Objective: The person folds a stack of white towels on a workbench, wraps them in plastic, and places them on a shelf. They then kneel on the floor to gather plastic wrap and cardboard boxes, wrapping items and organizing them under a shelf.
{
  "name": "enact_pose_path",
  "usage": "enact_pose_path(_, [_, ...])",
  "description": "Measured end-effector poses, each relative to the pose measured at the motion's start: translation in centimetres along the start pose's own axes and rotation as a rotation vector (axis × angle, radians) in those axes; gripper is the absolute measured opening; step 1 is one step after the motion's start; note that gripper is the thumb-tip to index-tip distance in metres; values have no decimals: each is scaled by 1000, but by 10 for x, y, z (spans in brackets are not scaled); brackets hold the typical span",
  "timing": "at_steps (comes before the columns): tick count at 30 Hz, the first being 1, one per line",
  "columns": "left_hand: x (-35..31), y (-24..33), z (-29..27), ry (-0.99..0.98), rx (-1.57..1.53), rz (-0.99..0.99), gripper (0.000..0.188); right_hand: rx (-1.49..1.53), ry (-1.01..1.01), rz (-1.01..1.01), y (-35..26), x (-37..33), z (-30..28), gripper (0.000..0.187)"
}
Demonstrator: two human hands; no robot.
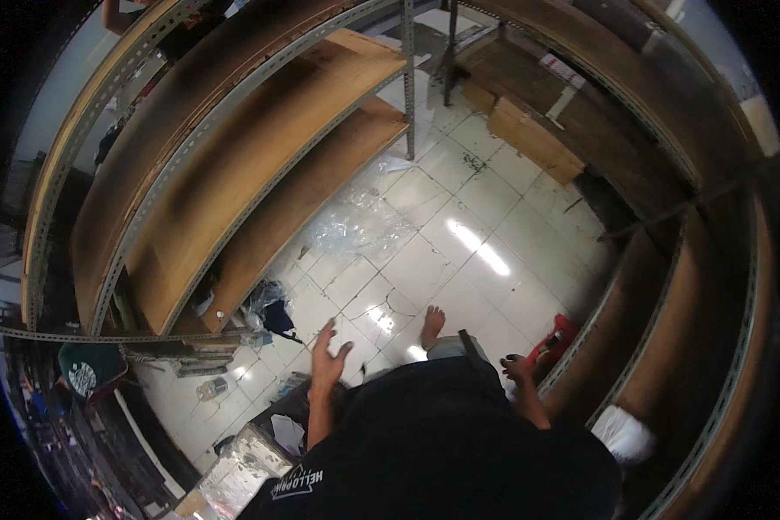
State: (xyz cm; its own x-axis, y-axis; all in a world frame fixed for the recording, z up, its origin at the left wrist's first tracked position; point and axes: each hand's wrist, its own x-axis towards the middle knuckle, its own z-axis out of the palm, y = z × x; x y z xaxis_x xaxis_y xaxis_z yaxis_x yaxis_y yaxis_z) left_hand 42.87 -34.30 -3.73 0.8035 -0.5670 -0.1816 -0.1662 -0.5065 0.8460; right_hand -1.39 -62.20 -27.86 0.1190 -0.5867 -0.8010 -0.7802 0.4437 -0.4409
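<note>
My left hand (328, 362) is raised over the tiled floor, thumb and fingers apart, with nothing in it. On the other side of my body, my right hand (518, 371) hangs low with its darkened fingers loosely spread; no held thing shows in it. Closest to that hand is a red object (560, 340) with dark and grey parts, at the foot of the right-hand shelves; its kind is unclear. My bare foot (433, 326) stands on the tiles between the hands.
Metal-framed shelves with wooden boards (269, 130) rise at the left, and more shelves (641, 347) at the right. Crumpled clear plastic (360, 221) lies on the floor. A flattened cardboard piece (533, 139), a clear jar (211, 388) and a wrapped box (247, 468) are around me.
</note>
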Motion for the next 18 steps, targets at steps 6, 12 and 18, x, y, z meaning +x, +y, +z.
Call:
enact_pose_path(6, [87, 1, 77, -399, 169, -56, 69, 305, 196, -155, 4, 30, -59, 37])
enact_pose_path(12, [147, 28, 146, -576, 232, -193, 60, 250, 95, 0, -29, 14, -95, 23])
enact_pose_path(18, [214, 22, 207, -765, 338, -357, 47, 176, -106, -105, -72, 48, -109, 21])
